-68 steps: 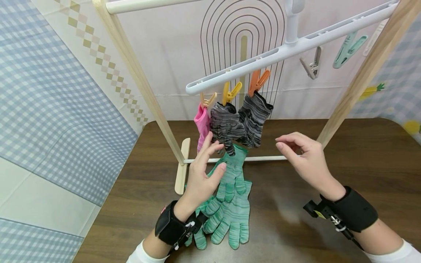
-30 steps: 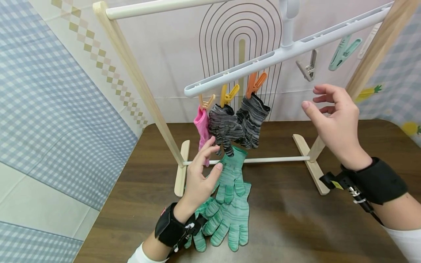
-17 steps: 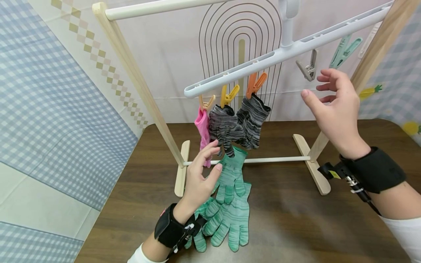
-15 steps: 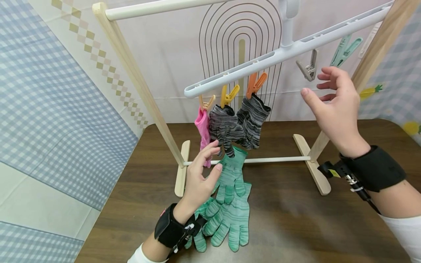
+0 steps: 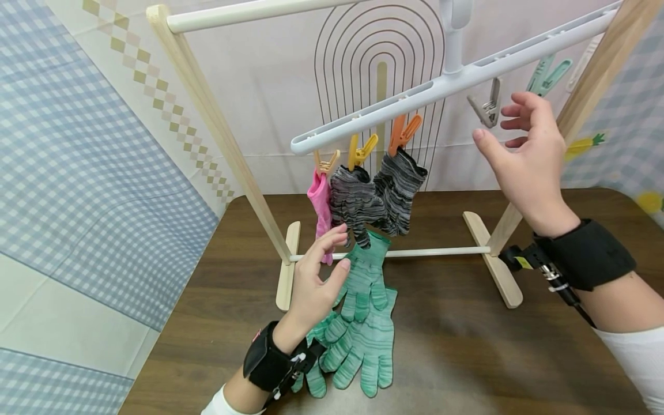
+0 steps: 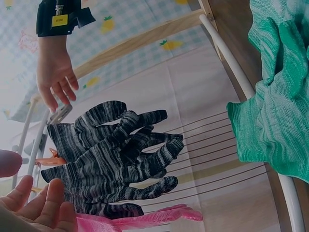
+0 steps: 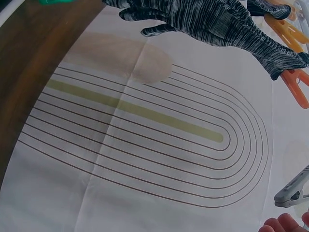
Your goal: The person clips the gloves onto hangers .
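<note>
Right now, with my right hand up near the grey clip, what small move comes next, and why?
Probably pinch the grey clip open with the right hand: it hangs empty beside the fingertips, the hand holds nothing, and two green gloves lie unhung on the table.

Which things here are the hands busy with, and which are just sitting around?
Part of the work:
right hand, reaching up by the grey clip
left hand, open above the green gloves
white hanger bar
striped gloves and pink glove, already clipped up

Just there:
wooden rack
brown table
arch-pattern backdrop
</note>
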The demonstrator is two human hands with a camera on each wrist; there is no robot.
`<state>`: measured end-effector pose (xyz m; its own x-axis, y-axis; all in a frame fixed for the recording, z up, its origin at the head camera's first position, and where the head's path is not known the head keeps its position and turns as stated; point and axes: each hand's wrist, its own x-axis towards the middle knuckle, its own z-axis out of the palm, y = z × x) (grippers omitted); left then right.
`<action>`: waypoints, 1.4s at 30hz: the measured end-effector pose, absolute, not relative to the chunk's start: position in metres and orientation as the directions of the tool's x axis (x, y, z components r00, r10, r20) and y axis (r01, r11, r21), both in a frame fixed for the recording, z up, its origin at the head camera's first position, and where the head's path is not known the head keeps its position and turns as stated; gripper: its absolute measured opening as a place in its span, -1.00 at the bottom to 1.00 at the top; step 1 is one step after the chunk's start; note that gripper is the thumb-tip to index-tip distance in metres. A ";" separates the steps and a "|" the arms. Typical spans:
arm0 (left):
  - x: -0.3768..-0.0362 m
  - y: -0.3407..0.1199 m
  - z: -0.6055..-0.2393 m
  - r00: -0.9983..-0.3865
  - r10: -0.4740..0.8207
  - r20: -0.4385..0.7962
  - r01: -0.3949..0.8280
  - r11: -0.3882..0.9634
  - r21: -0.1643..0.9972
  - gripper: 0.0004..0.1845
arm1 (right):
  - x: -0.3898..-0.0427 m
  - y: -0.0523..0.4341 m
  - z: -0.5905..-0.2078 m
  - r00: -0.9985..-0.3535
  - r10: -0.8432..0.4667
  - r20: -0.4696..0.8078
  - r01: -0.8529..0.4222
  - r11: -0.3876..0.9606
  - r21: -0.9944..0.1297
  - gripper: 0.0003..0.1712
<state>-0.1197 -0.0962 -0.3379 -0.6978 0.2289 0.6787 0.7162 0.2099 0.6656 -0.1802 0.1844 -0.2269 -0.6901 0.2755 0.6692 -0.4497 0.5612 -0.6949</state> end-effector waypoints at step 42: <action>-0.118 -0.095 -0.341 -0.710 0.246 0.660 0.704 0.238 0.669 -0.63 | -0.195 0.168 -0.203 -0.612 0.329 0.720 -0.422 0.634 -0.648 -0.63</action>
<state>-0.1183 -0.0948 -0.3409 -0.7098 0.2464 0.6599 0.7044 0.2383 0.6687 -0.1948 0.1684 -0.2028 -0.6116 0.3285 0.7197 -0.4225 0.6336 -0.6482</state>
